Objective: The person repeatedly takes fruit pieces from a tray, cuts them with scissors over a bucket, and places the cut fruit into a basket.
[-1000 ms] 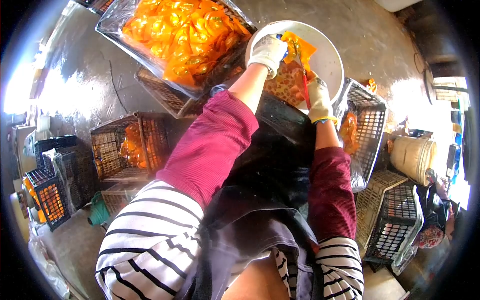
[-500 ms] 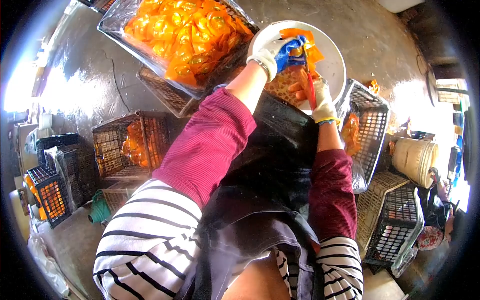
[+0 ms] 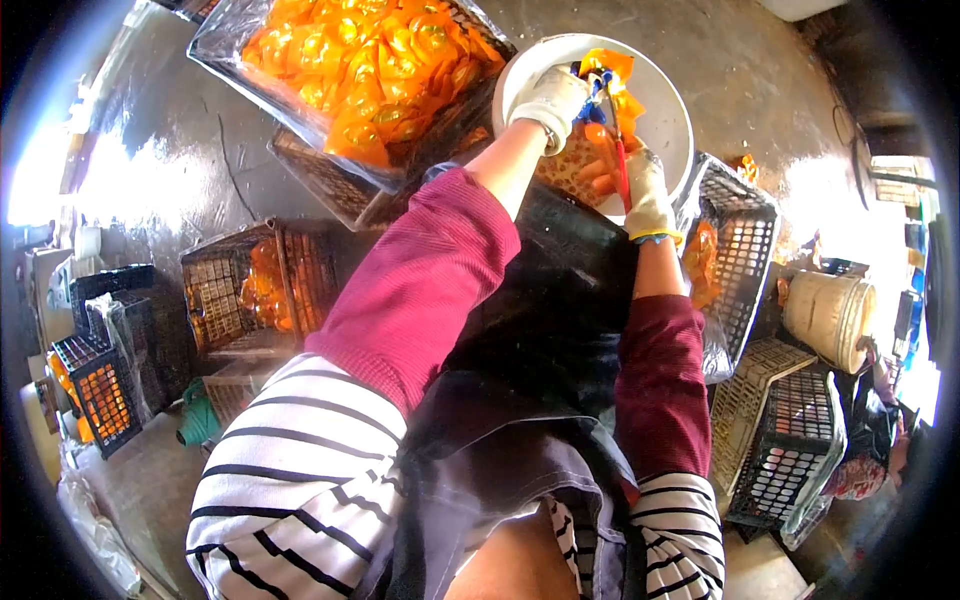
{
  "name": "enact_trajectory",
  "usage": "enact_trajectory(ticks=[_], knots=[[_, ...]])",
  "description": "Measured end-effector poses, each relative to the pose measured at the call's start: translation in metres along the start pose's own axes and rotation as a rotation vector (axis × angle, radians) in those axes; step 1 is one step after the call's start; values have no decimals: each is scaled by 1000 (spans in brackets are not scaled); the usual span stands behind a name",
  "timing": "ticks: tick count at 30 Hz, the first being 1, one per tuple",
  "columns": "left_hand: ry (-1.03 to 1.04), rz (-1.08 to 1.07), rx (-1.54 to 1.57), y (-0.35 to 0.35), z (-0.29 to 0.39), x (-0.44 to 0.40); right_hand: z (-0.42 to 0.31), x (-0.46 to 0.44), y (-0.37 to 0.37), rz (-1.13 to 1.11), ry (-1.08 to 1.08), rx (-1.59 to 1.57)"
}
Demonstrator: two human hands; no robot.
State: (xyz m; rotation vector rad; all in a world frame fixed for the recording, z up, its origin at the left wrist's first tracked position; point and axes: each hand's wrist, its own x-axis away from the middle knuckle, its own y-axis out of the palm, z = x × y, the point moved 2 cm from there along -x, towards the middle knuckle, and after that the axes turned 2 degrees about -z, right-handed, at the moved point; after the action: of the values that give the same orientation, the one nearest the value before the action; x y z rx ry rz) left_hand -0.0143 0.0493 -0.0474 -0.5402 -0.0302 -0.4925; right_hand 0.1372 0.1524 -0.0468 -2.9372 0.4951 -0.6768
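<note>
In the head view, pinching an orange packet (image 3: 618,66) in the left hand (image 3: 556,98), fingers squeezed narrow, over a round white tub (image 3: 676,112). Gripping a red-handled tool (image 3: 622,176) in the right hand (image 3: 649,192), pointing it up at the packet.

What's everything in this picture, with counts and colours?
Lined crate: one, dark, upper left
Piled packets: many, orange, inside it
Basin: one, white, top centre
Small pieces: many, orange-brown, in basin
Loose packets: count unclear, orange, over basin
Tool: one, red-handled, over basin
Side crates: several, brown and black, both sides
Other packets: uncounted, orange, in side crates
Bucket: one, cream, right
Unclear object: one, green, left
Apron: one, dark, centre
Left hand: one, white-blue glove, gripping packets
Right hand: one, whitish glove, gripping tool
</note>
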Motion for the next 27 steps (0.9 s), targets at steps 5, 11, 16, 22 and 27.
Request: enact_trajectory(ticks=[5, 11, 16, 22, 27], knots=[[270, 70, -67, -29, 25, 20, -20, 16, -3, 194, -110, 203], [338, 51, 419, -108, 22, 21, -22, 26, -34, 36, -384, -965], [-41, 125, 20, -159, -39, 19, 0, 31, -69, -7, -373, -1410], [-290, 10, -740, -107, -93, -22, -36, 25, -46, 75, -289, -1300], [-261, 45, -523, -96, -125, -54, -50, 21, -32, 63, -201, -1096]])
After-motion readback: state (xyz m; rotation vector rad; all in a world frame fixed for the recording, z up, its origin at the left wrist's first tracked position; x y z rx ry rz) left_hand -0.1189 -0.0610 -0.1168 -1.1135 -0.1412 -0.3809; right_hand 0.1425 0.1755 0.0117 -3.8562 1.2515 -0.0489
